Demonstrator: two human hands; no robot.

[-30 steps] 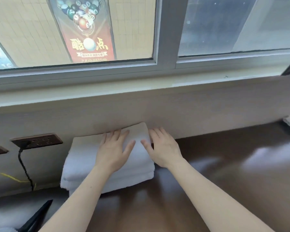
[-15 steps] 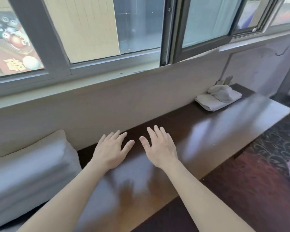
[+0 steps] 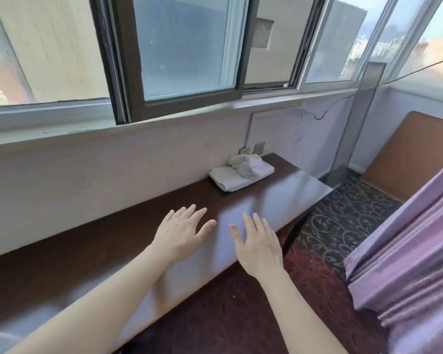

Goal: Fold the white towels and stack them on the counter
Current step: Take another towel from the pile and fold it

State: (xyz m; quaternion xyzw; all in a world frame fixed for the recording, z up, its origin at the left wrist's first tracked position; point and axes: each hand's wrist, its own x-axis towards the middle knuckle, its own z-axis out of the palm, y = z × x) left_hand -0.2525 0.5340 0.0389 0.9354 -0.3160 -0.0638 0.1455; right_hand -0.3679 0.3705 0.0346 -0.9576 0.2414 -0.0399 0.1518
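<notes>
white towels (image 3: 241, 173) (one crumpled), hands (image 3: 220, 238) empty

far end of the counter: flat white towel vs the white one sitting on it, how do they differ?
The flat towel is folded into a neat rectangle; the bunched towel is a loose, rumpled lump. The flat towel lies directly on the counter; the bunched towel rests on top of it, toward the wall end. The flat towel covers more area; the bunched towel stands taller. Both are white and out of the hands' grasp.
</notes>
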